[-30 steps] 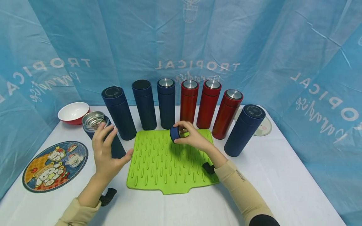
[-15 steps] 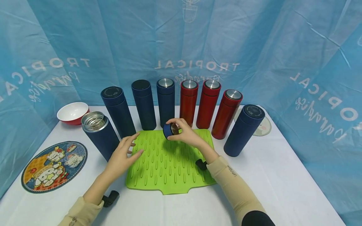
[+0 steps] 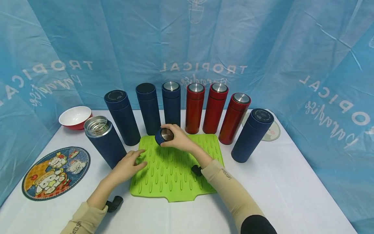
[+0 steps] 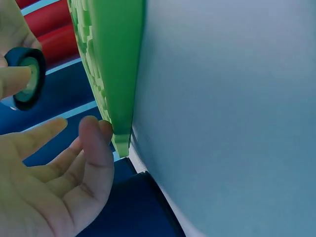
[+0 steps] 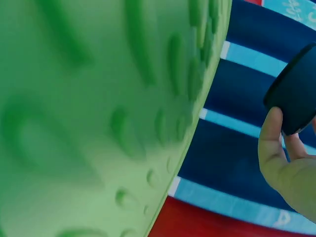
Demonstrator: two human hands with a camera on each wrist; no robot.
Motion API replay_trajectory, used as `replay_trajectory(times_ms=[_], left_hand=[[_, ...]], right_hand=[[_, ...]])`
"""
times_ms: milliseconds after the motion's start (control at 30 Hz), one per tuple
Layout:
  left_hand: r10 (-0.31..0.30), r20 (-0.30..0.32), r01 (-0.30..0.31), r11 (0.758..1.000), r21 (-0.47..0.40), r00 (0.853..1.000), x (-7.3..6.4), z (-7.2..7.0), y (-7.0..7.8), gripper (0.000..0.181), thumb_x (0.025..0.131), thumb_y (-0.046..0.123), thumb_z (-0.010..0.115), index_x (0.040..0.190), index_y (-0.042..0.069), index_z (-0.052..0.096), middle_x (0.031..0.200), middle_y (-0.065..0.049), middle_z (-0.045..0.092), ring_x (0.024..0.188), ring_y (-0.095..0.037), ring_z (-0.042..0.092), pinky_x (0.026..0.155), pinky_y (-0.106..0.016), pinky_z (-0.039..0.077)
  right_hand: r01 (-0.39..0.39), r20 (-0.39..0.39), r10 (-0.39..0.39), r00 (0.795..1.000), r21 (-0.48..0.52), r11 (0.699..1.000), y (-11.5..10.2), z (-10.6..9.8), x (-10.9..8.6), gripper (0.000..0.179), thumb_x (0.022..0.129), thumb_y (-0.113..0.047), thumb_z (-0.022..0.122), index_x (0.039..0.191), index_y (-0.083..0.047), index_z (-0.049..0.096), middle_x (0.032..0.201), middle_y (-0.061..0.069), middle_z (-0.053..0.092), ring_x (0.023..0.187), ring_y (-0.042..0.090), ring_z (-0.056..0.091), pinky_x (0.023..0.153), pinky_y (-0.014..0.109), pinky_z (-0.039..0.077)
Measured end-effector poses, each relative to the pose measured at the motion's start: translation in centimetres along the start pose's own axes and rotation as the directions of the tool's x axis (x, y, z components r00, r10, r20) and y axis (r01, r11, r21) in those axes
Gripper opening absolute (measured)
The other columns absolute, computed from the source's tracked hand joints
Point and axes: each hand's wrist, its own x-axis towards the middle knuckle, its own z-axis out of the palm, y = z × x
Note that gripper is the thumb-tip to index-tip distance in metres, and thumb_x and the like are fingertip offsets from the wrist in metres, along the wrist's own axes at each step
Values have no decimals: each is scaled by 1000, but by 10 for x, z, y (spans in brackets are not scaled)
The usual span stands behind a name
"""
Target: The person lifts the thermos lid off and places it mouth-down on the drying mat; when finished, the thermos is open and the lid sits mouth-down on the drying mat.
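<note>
My right hand point(image 3: 179, 140) pinches a navy flask lid point(image 3: 164, 135) between thumb and fingers, above the upper left part of the green ridged mat point(image 3: 178, 172). The lid is tipped on its side, its metal-coloured inner side facing right. In the right wrist view the lid point(image 5: 296, 91) looks dark, with the thumb along its edge. My left hand point(image 3: 126, 167) is at the mat's left edge, fingers loosely spread and holding nothing. Just behind it stands a navy flask point(image 3: 108, 144) without a lid, its steel mouth showing. The left wrist view shows the left palm point(image 4: 54, 197) below the lid.
Lidded navy flasks point(image 3: 124, 118) and three red flasks point(image 3: 195, 109) stand in an arc behind the mat. Another navy flask point(image 3: 251, 136) stands to the right, before a pale round mat point(image 3: 273, 131). A bowl point(image 3: 75, 117) and a cartoon placemat point(image 3: 56, 174) lie left.
My right hand has carried the lid leftward over the mat and turned its inner side more toward the head view. My left hand has lowered and shifted right, away from the uncapped flask's mouth.
</note>
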Motion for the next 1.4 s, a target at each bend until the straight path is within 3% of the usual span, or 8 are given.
replay_trajectory(times_ms=[133, 333, 533, 733, 967, 1067, 1233, 1400], left_hand=[[-44, 39, 43, 998, 45, 998, -2, 1, 2, 52, 91, 28, 55, 132, -2, 44, 116, -27, 48, 96, -34, 55, 80, -50, 45], [-91, 82, 83, 993, 88, 992, -2, 2, 3, 53, 91, 30, 55, 132, -1, 44, 113, -27, 45, 85, -31, 54, 74, -49, 46], [-144, 106, 134, 986, 98, 984, -2, 4, 3, 62, 91, 24, 53, 137, -11, 31, 120, -34, 39, 92, -38, 54, 78, -50, 46], [-153, 143, 137, 984, 113, 978, -4, 3, 1, 63, 87, 10, 54, 136, -17, 25, 116, -34, 44, 83, -29, 51, 72, -43, 45], [-179, 177, 156, 978, 140, 968, -4, 1, -2, 66, 84, 7, 58, 136, -17, 25, 116, -32, 46, 85, -29, 51, 72, -42, 45], [-176, 177, 149, 977, 153, 968, -3, 1, -3, 68, 82, 5, 60, 136, -17, 26, 117, -33, 46, 86, -30, 51, 72, -42, 45], [-163, 172, 138, 979, 149, 971, -3, 2, -4, 69, 79, 3, 61, 136, -18, 26, 115, -32, 47, 85, -29, 50, 70, -41, 44], [-161, 171, 139, 981, 133, 972, -4, 2, -5, 70, 79, 2, 61, 136, -17, 26, 114, -31, 47, 84, -28, 50, 69, -39, 44]], right_hand=[[-37, 16, 38, 999, -50, 998, 0, 11, 6, 65, 78, -26, 74, 135, -18, 45, 125, 6, 43, 111, 20, 41, 90, 35, 42], [-32, 14, 33, 999, -96, 995, -1, 20, 17, 63, 77, -25, 75, 133, -22, 47, 122, 4, 44, 109, 19, 40, 86, 34, 41], [-32, 64, 42, 997, -142, 989, 1, 26, 29, 68, 76, -26, 75, 136, -19, 45, 130, 4, 45, 115, 21, 42, 88, 30, 41], [-48, 101, 70, 992, -204, 978, 4, 32, 36, 70, 76, -23, 76, 137, -14, 43, 134, 5, 43, 118, 22, 41, 91, 29, 39], [30, 144, 18, 989, -327, 945, 2, 38, 45, 70, 77, -22, 75, 137, -13, 43, 132, 4, 45, 115, 19, 45, 97, 31, 33], [41, 170, 22, 985, -363, 931, 0, 39, 47, 70, 77, -23, 75, 139, -13, 42, 131, 5, 44, 114, 18, 46, 99, 32, 31], [2, 196, 78, 978, -379, 925, 0, 41, 45, 69, 79, -23, 73, 140, -15, 41, 128, 6, 43, 111, 19, 43, 89, 26, 38], [50, 210, 49, 976, -441, 896, 2, 42, 45, 69, 78, -23, 74, 139, -13, 42, 130, 4, 44, 113, 17, 45, 96, 29, 34]])
